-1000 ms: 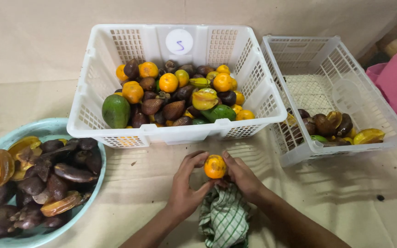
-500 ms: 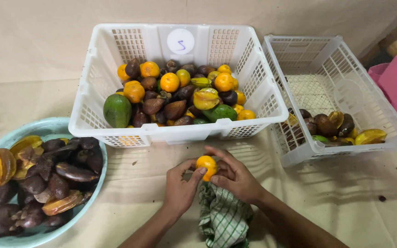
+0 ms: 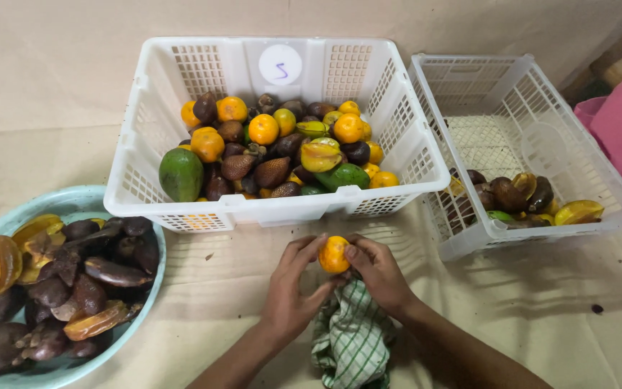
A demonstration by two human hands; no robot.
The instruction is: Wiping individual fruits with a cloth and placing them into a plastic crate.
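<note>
The left hand (image 3: 291, 288) and right hand (image 3: 379, 270) meet in front of the white basket (image 3: 275, 209), fingers closed together on 1 small orange fruit (image 3: 334, 254). A green checked cloth (image 3: 350, 335) lies under the wrists, its lower end cut off by the frame edge.

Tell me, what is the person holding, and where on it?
A small orange fruit, pinched at its sides between left hand and right hand.

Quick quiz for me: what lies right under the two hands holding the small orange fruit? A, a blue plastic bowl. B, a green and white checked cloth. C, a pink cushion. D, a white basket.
B: both hands, left hand and right hand, grip the orange fruit directly above the green-and-white checked cloth lying on the surface.
</note>
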